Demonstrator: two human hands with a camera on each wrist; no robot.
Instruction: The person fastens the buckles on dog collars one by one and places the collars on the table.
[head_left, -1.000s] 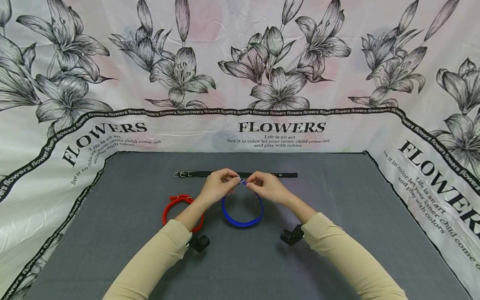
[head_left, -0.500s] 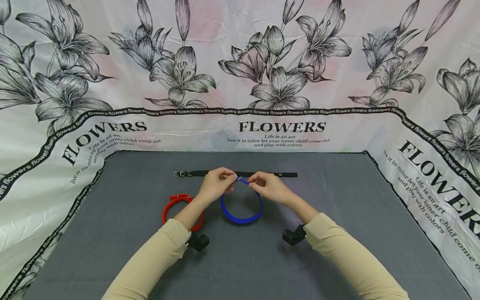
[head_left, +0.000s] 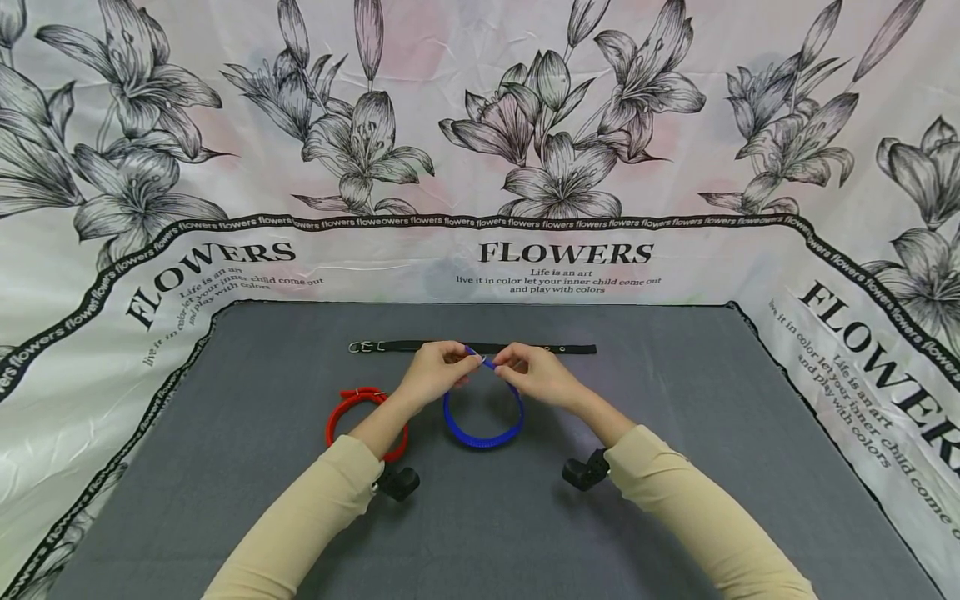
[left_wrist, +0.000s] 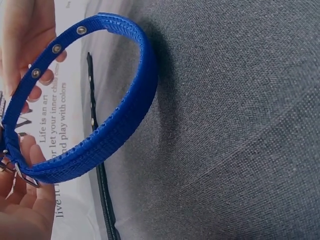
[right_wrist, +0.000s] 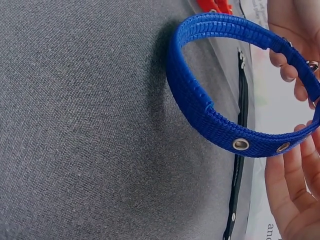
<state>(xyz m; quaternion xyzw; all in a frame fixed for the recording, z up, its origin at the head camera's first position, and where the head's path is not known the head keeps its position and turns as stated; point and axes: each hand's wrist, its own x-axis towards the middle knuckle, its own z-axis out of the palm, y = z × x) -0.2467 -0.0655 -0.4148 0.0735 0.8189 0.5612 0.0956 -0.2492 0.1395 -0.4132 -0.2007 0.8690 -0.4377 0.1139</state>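
Observation:
A blue webbing collar (head_left: 483, 425) forms a loop held a little above the grey mat (head_left: 487, 517). My left hand (head_left: 438, 372) pinches its buckle end and my right hand (head_left: 534, 372) pinches the strap end with the eyelets; the two hands meet at the top of the loop. The left wrist view shows the blue collar (left_wrist: 100, 125) with its metal buckle (left_wrist: 20, 172) by my fingers. In the right wrist view the blue collar (right_wrist: 210, 110) shows two eyelets near my fingertips.
A red collar (head_left: 358, 412) lies looped on the mat, partly under my left forearm. A black collar (head_left: 480, 347) lies stretched out flat just behind my hands. Flower-printed cloth (head_left: 480, 167) rises around the mat on three sides.
Both hands have lifted the top of the blue collar slightly and moved it a little away from me; the strap end now pokes up between the hands.

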